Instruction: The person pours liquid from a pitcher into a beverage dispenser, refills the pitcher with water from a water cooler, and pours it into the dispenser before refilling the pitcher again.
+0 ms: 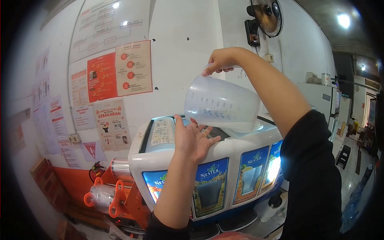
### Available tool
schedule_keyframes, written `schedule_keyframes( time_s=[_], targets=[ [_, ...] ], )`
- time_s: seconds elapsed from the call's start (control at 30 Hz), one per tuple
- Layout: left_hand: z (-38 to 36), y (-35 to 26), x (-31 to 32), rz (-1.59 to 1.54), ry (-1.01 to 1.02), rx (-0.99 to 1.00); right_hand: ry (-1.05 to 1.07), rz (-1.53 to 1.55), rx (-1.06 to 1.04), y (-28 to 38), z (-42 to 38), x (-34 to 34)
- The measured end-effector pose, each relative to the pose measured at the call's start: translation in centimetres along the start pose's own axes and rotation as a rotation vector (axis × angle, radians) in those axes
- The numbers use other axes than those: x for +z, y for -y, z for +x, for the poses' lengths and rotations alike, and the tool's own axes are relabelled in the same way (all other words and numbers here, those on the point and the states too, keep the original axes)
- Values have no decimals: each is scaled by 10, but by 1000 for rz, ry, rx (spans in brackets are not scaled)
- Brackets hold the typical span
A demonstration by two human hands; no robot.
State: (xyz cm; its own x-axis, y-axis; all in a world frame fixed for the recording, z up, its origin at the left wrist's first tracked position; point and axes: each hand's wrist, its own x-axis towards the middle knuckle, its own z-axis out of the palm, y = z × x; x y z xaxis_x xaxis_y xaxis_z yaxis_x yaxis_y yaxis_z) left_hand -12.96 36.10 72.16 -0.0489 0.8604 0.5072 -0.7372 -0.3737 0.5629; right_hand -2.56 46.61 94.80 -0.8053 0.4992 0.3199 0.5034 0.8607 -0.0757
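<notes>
A translucent plastic measuring jug point(222, 102) with printed scale marks is tipped nearly onto its side above the drink dispenser point(180, 162). My right hand point(221, 62) grips it from above, fingers curled at its upper left end. Below the jug is my left hand point(195, 140), palm up with the fingers spread, fingertips close to the jug's underside. The white dispenser has several lit tanks with Nestea panels on its front. Part of its top opening shows beneath the jug, over the right-hand tanks.
An orange cup-sealing machine point(120, 196) with a film roll stands left of the dispenser. At the lower right is a dark-topped cup point(275, 201) on the counter. Posters point(134, 68) cover the left wall, and a fan point(269, 16) hangs high up. A white fridge point(320, 98) stands behind on the right.
</notes>
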Motion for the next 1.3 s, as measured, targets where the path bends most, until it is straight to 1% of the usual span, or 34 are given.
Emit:
schedule_keyframes(
  time_s=[0.07, 0.13, 0.33, 0.37, 0.43, 0.47, 0.5, 0.53, 0.57, 0.6, 0.63, 0.67, 0.73, 0.77, 0.8, 0.83, 0.87, 0.93, 0.97, 1.0, 1.03, 1.1, 1.17, 1.23, 1.27, 1.3],
  targets=[
    [-2, -1, 2, -9, 9, 5, 3, 8, -10, 3, 3, 2],
    [-5, -2, 8, -37, -73, 27, 4, 17, -19, 5, 5, 3],
    [-8, 0, 3, 26, -17, 100, 13, 51, -54, 10, 9, 3],
    [-9, 0, 3, 30, -16, 97, 5, 19, -65, 10, 10, 4],
    [-11, 1, 7, 48, -23, 182, -8, -9, -73, 11, 13, 3],
    [-12, 1, 11, 52, -22, 179, 2, -86, -71, 12, 14, 3],
    [-15, 3, 20, 3, -146, 258, 12, -164, -69, 12, 17, 3],
    [-16, 4, 25, -47, -270, 338, 10, -162, -69, 11, 21, 5],
    [-17, 6, 26, -43, -269, 339, 1, -180, -115, 10, 25, 7],
    [-18, 8, 26, -13, -260, 456, -9, -199, -160, 13, 25, 9],
    [-20, 10, 26, 14, -247, 574, -13, -200, -159, 15, 25, 8],
    [-22, 11, 23, 17, -245, 573, -10, -222, -199, 17, 25, 11],
    [-23, 13, 17, 69, -171, 711, -8, -244, -235, 23, 21, 18],
    [-23, 14, 17, 71, -170, 708, -28, -286, -281, 27, 19, 22],
    [-24, 15, 19, 41, -153, 770, -47, -328, -328, 32, 15, 26],
    [-24, 16, 19, 12, -138, 830, -47, -325, -326, 37, 12, 31],
    [-25, 17, 18, 14, -137, 827, -47, -368, -358, 42, 9, 36],
    [-26, 18, 16, 43, -111, 910, -48, -409, -386, 51, -1, 46],
    [-26, 19, 17, 43, -111, 906, -84, -460, -433, 55, -5, 51],
    [-27, 20, 18, 38, -82, 946, -118, -510, -482, 58, -9, 56],
    [-28, 21, 18, 33, -54, 985, -116, -506, -480, 61, -13, 59],
    [-29, 22, 18, 41, -43, 992, -117, -578, -524, 65, -19, 62],
    [-30, 22, 16, 47, -40, 997, -129, -589, -535, 66, -23, 64],
    [-30, 22, 15, -19, 4, 987, -129, -585, -545, 64, -25, 66],
    [-31, 22, 14, -17, -25, 969, -197, -610, -518, 61, -25, 66],
    [-31, 21, 13, -14, -6, 963, -258, -629, -487, 57, -25, 68]
  ],
)
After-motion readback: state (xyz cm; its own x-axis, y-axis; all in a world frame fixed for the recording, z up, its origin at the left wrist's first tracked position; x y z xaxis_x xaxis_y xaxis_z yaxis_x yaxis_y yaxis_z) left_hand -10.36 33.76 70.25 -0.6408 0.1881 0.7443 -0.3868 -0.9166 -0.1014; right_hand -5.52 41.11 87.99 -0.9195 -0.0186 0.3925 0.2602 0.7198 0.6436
